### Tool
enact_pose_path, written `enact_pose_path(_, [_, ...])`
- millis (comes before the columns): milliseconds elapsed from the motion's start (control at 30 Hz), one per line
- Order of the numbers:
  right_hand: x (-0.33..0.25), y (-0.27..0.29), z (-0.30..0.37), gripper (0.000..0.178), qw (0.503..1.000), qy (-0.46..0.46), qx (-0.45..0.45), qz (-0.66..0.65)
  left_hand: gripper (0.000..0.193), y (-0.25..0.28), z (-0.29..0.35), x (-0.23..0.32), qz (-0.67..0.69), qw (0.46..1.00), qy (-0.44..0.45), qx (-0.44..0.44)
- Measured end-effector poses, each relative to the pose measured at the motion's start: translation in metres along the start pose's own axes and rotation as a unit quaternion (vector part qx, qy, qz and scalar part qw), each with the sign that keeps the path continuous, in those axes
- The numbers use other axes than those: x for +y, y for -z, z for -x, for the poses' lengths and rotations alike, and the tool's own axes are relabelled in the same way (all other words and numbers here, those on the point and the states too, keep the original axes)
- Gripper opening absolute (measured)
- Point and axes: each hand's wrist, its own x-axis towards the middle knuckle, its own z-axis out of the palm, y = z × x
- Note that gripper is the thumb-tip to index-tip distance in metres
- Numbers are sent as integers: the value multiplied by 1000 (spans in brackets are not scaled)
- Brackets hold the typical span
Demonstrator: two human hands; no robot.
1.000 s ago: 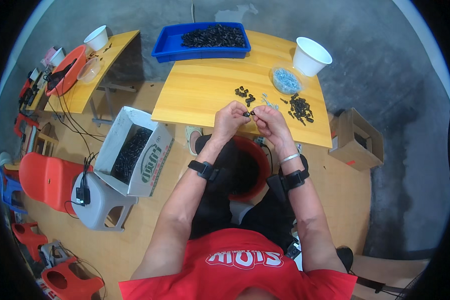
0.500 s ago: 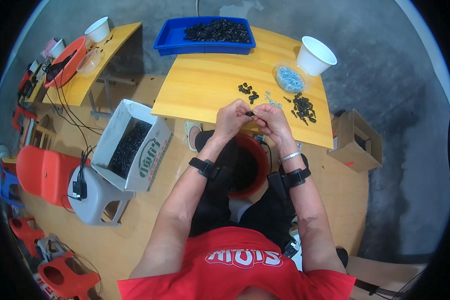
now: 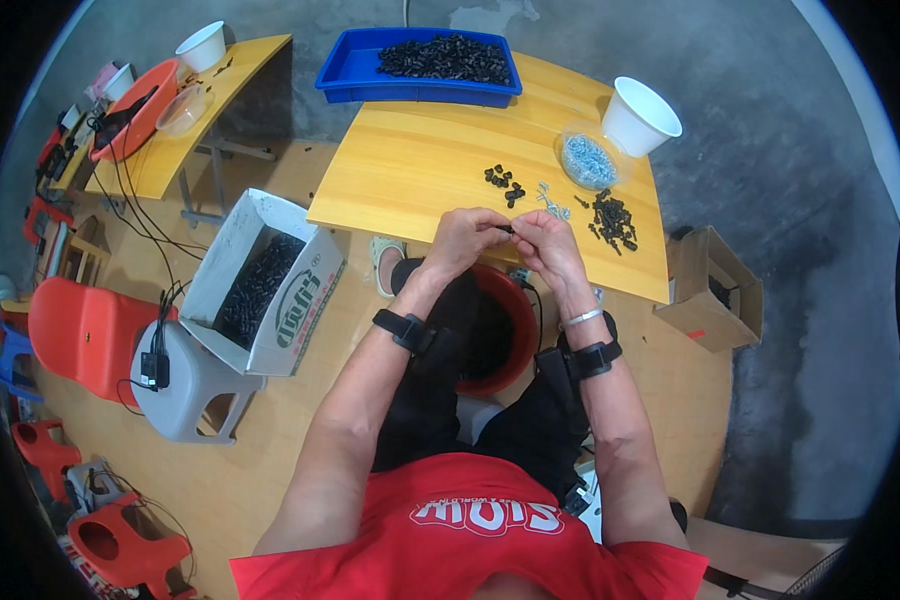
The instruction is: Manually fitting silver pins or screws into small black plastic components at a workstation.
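Note:
Near the front edge of the wooden table (image 3: 410, 165), my left hand (image 3: 466, 240) and my right hand (image 3: 547, 244) meet fingertip to fingertip. Between them is a small black part (image 3: 505, 229), pinched by the left fingers; the right fingers close in on its other end, and what they grip is too small to make out. Just beyond my hands lie a few black pieces (image 3: 503, 183) and a little heap of silvery screws (image 3: 552, 203). To the right of these spreads a pile of thin black parts (image 3: 612, 220).
A blue tray (image 3: 345, 75) of black parts sits at the table's back, with a clear tub of screws (image 3: 589, 162) and a white bucket (image 3: 642, 115) at right. Below are a red bucket (image 3: 523, 345) between my legs, a white box (image 3: 305, 300) and a cardboard box (image 3: 705, 300).
Both hands stay together at the black part, with the fingers slightly shifted and the left fingers stretched further over it. The whole view has moved slightly.

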Motion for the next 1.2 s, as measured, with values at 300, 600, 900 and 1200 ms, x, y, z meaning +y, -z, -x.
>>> enact_pose_path(300, [5, -1, 0, 10, 999, 2, -4, -34, 12, -1, 2, -2, 39, 999, 23, -7])
enact_pose_path(600, [6, -1, -3, 9, 999, -29, -20, -14, 14, 2, -1, -1, 70, 995, 62, -21])
enact_pose_path(900, [7, 12, -11, 10, 990, -87, -83, -68, 10, 1, 3, -5, 85, 995, 41, -6])
enact_pose_path(1200, [3, 17, -14, 11, 981, -111, -124, -95, 11, 0, 4, -2, 112, 993, 45, 3])
